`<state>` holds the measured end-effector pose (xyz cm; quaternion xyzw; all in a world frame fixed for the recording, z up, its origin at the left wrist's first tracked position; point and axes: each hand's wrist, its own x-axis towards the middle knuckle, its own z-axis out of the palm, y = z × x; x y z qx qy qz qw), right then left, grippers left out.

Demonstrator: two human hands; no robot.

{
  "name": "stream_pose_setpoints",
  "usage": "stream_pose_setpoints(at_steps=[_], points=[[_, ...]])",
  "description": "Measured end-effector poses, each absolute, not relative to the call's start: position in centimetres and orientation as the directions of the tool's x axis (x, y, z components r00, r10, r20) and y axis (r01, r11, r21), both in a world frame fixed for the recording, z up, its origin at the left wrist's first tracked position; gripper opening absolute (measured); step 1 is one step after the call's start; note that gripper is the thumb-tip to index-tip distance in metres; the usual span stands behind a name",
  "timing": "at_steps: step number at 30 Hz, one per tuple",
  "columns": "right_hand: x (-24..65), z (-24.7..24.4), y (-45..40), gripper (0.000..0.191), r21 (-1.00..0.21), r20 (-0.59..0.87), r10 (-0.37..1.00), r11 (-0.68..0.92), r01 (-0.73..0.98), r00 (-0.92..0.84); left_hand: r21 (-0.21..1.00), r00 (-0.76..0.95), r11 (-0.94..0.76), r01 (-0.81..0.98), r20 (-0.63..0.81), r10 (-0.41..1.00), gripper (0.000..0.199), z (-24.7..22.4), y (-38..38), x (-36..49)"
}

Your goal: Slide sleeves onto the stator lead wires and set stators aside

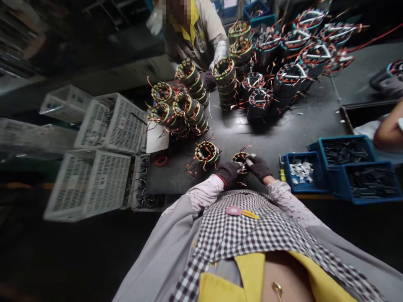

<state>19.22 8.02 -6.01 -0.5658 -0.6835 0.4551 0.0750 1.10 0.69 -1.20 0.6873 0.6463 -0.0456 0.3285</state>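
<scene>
Both gloved hands, left hand (228, 172) and right hand (258, 167), close around a small wire coil (240, 158) at the table's (283, 130) near edge, steadying it between them, beside another coil (207, 152).

Stacked wound stators (192, 100), white crates (110, 121), blue bins (346, 167) (small parts inside), dark table (283, 130)

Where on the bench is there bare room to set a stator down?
Bare dark table lies between the stator in both hands, the stacked stators behind and the blue bins. Another bare patch lies far right. The back of the table is crowded with stators.
</scene>
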Motion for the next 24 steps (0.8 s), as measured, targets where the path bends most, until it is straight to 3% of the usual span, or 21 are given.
stream_pose_setpoints(at_steps=[3, 7, 13, 20, 24], points=[[18.9, -5.8, 8.0, 0.031, -0.686, -0.403, 0.840, -0.015, 0.727, -0.364, 0.385, 0.210, 0.006, 0.923, -0.516, 0.831, 0.046, -1.1, 0.7, 1.1], [18.8, -5.7, 7.8, 0.038, -0.700, -0.378, 0.853, -0.010, 0.714, -0.359, 0.475, 0.232, 0.032, 0.879, -0.487, 0.842, 0.070, -1.2, 1.2, 1.3], [18.3, -6.3, 7.4, 0.031, -0.675, -0.388, 0.860, -0.020, 0.737, -0.332, 0.510, 0.215, 0.111, 0.853, -0.537, 0.815, 0.038, -2.5, 1.8, -0.1], [16.7, -5.4, 6.9, 0.034, -0.667, -0.394, 0.850, -0.004, 0.745, -0.349, 0.403, 0.138, 0.090, 0.911, -0.504, 0.853, 0.042, -4.4, 0.5, -0.8], [16.5, -5.0, 6.9, 0.031, -0.640, -0.392, 0.859, 0.001, 0.768, -0.328, 0.401, 0.156, 0.079, 0.912, -0.521, 0.839, 0.053, -4.5, 1.1, -0.7]])
